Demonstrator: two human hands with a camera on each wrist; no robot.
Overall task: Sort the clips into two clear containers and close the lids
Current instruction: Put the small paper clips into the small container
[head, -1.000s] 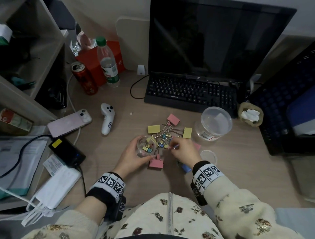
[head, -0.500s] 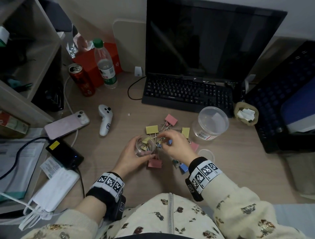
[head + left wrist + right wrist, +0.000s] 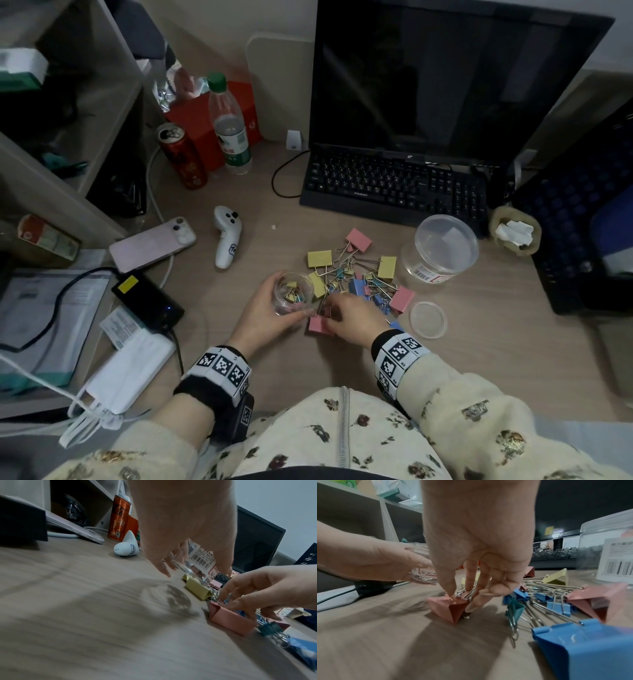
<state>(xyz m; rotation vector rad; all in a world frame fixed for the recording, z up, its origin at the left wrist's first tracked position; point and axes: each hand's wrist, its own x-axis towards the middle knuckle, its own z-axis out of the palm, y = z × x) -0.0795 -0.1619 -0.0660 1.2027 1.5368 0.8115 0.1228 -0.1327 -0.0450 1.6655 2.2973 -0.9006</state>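
Note:
My left hand grips a small clear container holding several small clips, lifted slightly off the desk and tilted. Just right of it, my right hand reaches down onto a large pink clip. Its thumb and fingertips pinch the wire handles on top of that clip; what else lies between the tips is hidden. A pile of pink, yellow and blue clips lies behind. The large clear container stands open to the right, and a loose clear lid lies nearer me.
A black keyboard and monitor stand behind the pile. A white controller, a phone, a red can and a bottle sit to the left. A small basket is at the right.
My right hand went from the pile to the small container's mouth, then came back toward me onto the large pink clip. The left hand kept holding the container in place.

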